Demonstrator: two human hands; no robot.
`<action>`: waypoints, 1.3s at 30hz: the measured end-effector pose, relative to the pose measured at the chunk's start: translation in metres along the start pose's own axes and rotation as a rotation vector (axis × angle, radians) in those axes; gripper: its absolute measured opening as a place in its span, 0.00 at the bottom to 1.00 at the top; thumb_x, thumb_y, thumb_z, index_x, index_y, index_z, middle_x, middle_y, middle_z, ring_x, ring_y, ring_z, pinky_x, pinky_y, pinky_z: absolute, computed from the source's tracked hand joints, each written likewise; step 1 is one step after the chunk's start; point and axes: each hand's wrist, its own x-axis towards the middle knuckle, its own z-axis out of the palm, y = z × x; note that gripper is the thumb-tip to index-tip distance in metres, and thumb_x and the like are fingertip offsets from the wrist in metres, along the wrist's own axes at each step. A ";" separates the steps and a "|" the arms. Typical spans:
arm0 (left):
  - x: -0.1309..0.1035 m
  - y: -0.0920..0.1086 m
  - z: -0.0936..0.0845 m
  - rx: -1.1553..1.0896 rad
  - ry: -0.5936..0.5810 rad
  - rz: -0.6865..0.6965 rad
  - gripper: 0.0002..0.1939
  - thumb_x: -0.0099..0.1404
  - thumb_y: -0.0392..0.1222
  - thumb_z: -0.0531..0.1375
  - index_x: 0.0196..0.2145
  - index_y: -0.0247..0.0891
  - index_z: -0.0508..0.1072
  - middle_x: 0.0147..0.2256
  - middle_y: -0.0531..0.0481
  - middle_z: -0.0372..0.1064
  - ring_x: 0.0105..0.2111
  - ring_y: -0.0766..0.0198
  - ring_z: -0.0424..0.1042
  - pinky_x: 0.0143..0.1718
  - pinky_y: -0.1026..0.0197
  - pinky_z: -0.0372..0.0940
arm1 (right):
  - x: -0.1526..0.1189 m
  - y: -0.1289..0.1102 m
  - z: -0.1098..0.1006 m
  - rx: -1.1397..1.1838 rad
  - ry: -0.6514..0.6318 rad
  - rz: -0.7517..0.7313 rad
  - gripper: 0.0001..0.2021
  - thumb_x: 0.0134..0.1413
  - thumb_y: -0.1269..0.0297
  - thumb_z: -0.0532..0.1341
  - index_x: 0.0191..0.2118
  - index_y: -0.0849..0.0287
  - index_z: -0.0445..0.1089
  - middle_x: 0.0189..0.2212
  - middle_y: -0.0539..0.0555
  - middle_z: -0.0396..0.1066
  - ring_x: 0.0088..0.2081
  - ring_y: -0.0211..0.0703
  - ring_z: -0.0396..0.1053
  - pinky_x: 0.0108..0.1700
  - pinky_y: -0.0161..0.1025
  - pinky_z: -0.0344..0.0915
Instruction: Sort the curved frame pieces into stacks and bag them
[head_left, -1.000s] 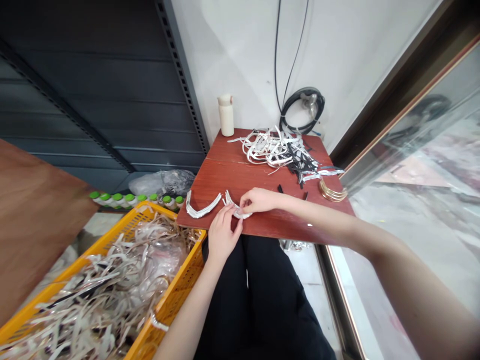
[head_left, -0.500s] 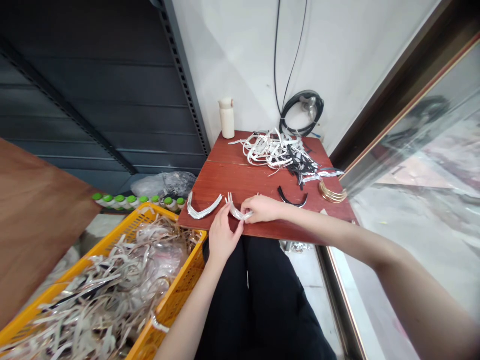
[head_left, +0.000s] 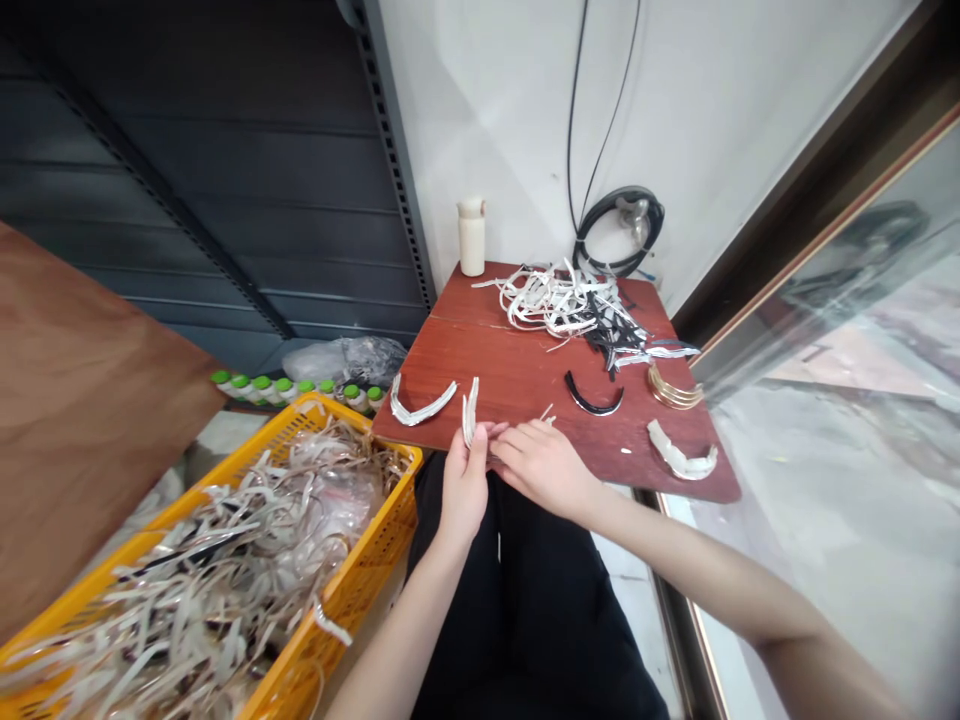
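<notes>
My left hand (head_left: 466, 478) is closed round a bundle of curved white strips (head_left: 470, 412) at the table's front edge, its ends sticking up past my thumb. From the other side my right hand (head_left: 541, 465) grips the same bundle, fingers bent over it; the far ends poke out beyond the knuckles. The middle of the bundle is hidden by my fingers. Left of my hands lies another curved white bundle (head_left: 422, 410). To the right are a curved black bundle (head_left: 594, 402), a gold one (head_left: 673, 392) and a wider off-white curved piece (head_left: 681, 460).
A pile of white and black strips (head_left: 559, 305) covers the back of the red-brown table (head_left: 442, 345). A white bottle (head_left: 472, 240) and a black cable coil (head_left: 621, 232) stand by the wall. At left, a yellow crate (head_left: 375, 520) holds tangled strips; green-capped bottles (head_left: 285, 388) line up behind.
Both hands have drawn the white bundle off the tabletop towards me and raised it at the front edge. My right arm has lowered, uncovering the off-white piece at right. The view has shifted slightly.
</notes>
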 end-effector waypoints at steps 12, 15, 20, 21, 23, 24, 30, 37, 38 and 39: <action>-0.039 0.044 -0.030 0.154 -0.425 -0.308 0.21 0.66 0.57 0.59 0.43 0.35 0.70 0.40 0.41 0.79 0.38 0.59 0.79 0.34 0.64 0.67 | -0.042 0.008 -0.049 1.112 0.050 0.660 0.16 0.59 0.52 0.64 0.47 0.57 0.73 0.30 0.49 0.70 0.31 0.37 0.67 0.35 0.36 0.63; -0.050 0.053 -0.031 0.150 -0.564 -0.349 0.20 0.66 0.56 0.59 0.42 0.35 0.71 0.37 0.43 0.79 0.35 0.60 0.79 0.32 0.65 0.65 | -0.041 0.011 -0.029 1.529 -0.108 0.619 0.17 0.53 0.52 0.68 0.42 0.60 0.75 0.27 0.47 0.68 0.27 0.34 0.65 0.28 0.32 0.62; -0.062 0.054 -0.030 0.135 -0.611 -0.303 0.18 0.68 0.56 0.58 0.41 0.35 0.71 0.29 0.48 0.77 0.28 0.67 0.75 0.30 0.67 0.62 | -0.039 -0.012 -0.010 1.781 0.090 0.718 0.14 0.50 0.54 0.70 0.32 0.61 0.74 0.22 0.48 0.69 0.22 0.31 0.64 0.22 0.29 0.60; -0.064 0.053 -0.030 0.128 -0.588 -0.289 0.18 0.69 0.56 0.57 0.41 0.36 0.71 0.28 0.50 0.76 0.28 0.68 0.74 0.30 0.67 0.62 | -0.039 -0.017 -0.011 1.773 0.138 0.742 0.14 0.49 0.54 0.71 0.31 0.61 0.74 0.23 0.48 0.71 0.23 0.32 0.65 0.23 0.29 0.62; -0.068 0.050 -0.029 0.091 -0.536 -0.275 0.18 0.69 0.56 0.56 0.41 0.37 0.71 0.26 0.52 0.73 0.28 0.67 0.74 0.32 0.66 0.65 | -0.038 -0.025 -0.015 1.743 0.213 0.765 0.12 0.49 0.56 0.71 0.30 0.60 0.75 0.25 0.50 0.73 0.25 0.33 0.68 0.26 0.30 0.65; -0.069 0.049 -0.028 0.065 -0.511 -0.274 0.18 0.69 0.56 0.55 0.41 0.37 0.71 0.25 0.54 0.71 0.28 0.66 0.74 0.34 0.64 0.66 | -0.037 -0.029 -0.017 1.726 0.241 0.765 0.12 0.49 0.56 0.71 0.31 0.60 0.75 0.25 0.50 0.73 0.26 0.34 0.69 0.27 0.31 0.67; -0.077 0.045 -0.023 -0.071 -0.448 -0.311 0.18 0.69 0.57 0.56 0.38 0.38 0.69 0.22 0.57 0.64 0.25 0.68 0.70 0.37 0.61 0.70 | -0.033 -0.045 -0.023 1.665 0.351 0.765 0.12 0.51 0.57 0.70 0.32 0.60 0.74 0.24 0.48 0.73 0.26 0.34 0.68 0.28 0.31 0.67; -0.082 0.048 -0.021 -0.108 -0.369 -0.312 0.16 0.69 0.56 0.55 0.37 0.39 0.67 0.21 0.59 0.63 0.22 0.69 0.68 0.32 0.62 0.72 | -0.032 -0.055 -0.022 1.653 0.413 0.815 0.11 0.51 0.56 0.70 0.33 0.59 0.75 0.27 0.51 0.76 0.28 0.36 0.71 0.30 0.34 0.71; -0.083 0.048 -0.021 -0.115 -0.354 -0.302 0.16 0.69 0.56 0.55 0.36 0.39 0.66 0.21 0.59 0.62 0.21 0.70 0.67 0.31 0.62 0.72 | -0.033 -0.056 -0.022 1.656 0.425 0.832 0.11 0.50 0.56 0.71 0.33 0.58 0.76 0.27 0.51 0.76 0.28 0.37 0.72 0.31 0.35 0.72; -0.083 0.048 -0.021 -0.120 -0.338 -0.292 0.17 0.69 0.57 0.55 0.35 0.40 0.66 0.20 0.59 0.62 0.21 0.70 0.66 0.30 0.63 0.72 | -0.033 -0.057 -0.023 1.657 0.437 0.845 0.11 0.50 0.56 0.71 0.34 0.58 0.76 0.27 0.51 0.77 0.28 0.38 0.73 0.32 0.36 0.73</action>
